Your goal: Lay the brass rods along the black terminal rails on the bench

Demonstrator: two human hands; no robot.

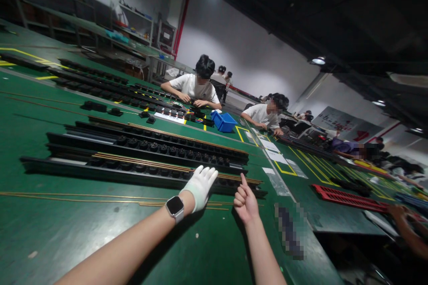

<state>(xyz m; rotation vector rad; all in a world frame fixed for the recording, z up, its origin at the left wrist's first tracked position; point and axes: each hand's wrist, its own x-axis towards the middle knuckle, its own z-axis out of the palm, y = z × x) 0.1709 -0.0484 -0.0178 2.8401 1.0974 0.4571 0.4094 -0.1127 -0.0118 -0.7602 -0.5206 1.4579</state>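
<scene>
My left hand, in a white glove with a watch at the wrist, lies with fingers stretched over the near black channel rail and its thin brass rods. Whether it presses on the rods I cannot tell. Bare, my right hand points its index finger at the right end of these rods, the other fingers curled in; nothing shows in it. Behind lies another black rail with a row of round black parts. More brass rods lie loose on the green table in front.
A blue bin stands beyond the rails. Across the green table, two people in white shirts work with their hands on small parts. To the right lie plastic bags, a pixelated item and a red slotted rail near another person's hand.
</scene>
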